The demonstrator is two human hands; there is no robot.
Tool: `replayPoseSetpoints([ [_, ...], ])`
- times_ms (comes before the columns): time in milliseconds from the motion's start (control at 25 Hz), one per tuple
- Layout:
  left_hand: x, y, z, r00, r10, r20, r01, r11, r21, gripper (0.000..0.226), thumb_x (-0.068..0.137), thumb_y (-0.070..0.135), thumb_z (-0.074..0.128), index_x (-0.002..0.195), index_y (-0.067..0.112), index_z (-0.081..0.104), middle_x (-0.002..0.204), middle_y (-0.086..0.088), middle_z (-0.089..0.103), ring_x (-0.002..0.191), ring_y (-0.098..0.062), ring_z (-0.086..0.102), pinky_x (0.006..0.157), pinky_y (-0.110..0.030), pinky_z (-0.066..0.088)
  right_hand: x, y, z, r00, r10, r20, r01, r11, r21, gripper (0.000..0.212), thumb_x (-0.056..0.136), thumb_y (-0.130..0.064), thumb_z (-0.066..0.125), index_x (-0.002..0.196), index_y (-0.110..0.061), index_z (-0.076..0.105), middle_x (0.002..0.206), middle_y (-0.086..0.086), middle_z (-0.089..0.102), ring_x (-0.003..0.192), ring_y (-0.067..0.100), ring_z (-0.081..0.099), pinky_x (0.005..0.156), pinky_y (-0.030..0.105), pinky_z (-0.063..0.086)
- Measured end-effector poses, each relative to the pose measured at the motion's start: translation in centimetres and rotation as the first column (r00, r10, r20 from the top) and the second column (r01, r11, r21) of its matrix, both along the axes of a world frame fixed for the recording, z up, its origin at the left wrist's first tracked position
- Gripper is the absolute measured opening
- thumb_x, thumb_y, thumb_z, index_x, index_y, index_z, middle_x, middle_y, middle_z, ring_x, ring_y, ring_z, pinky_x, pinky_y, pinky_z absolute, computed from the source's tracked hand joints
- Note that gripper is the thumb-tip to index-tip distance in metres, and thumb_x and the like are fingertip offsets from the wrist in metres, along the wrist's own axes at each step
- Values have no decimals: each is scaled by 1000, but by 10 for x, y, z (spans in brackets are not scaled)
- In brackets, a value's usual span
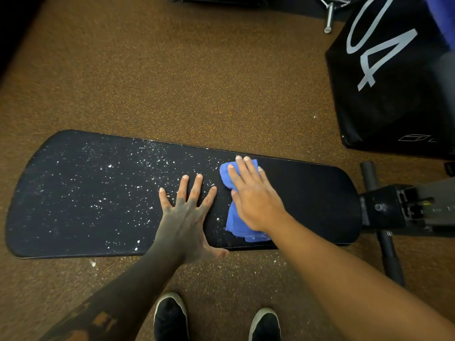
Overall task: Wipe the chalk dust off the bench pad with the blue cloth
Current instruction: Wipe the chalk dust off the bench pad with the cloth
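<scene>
Two flat hands, fingers [197, 188] straight | right hand [256, 200] presses cloth [236, 225]; left hand [189, 217] rests on pad [307, 193] | chalk dust [98, 193] at 9 o'clock | risk: left palm smears it; sweep scatters it floorward

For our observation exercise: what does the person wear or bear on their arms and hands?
Both forearms are bare: no sleeves, gloves, watch or rings show. Heavy tattooing covers the left hand and forearm; the right hand shows none.
</scene>
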State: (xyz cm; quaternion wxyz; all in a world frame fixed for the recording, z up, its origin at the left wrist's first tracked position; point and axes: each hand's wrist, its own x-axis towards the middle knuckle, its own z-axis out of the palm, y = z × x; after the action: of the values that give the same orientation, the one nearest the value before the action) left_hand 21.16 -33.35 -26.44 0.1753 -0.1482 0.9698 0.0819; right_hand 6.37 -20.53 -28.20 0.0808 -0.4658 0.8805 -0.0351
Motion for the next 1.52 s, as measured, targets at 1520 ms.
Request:
replayPoseSetpoints([
  [1520,14,-14,0,999,6,-34,-6,1000,6,147,42,104,40,157,21,7,167,-10,-1,152,-35,-8,113,-74,4,-14,-64,11,999,-33,43,32,999,29,59,98,-41,30,151,-19,13,161,7,5,147,28,0,115,56,11],
])
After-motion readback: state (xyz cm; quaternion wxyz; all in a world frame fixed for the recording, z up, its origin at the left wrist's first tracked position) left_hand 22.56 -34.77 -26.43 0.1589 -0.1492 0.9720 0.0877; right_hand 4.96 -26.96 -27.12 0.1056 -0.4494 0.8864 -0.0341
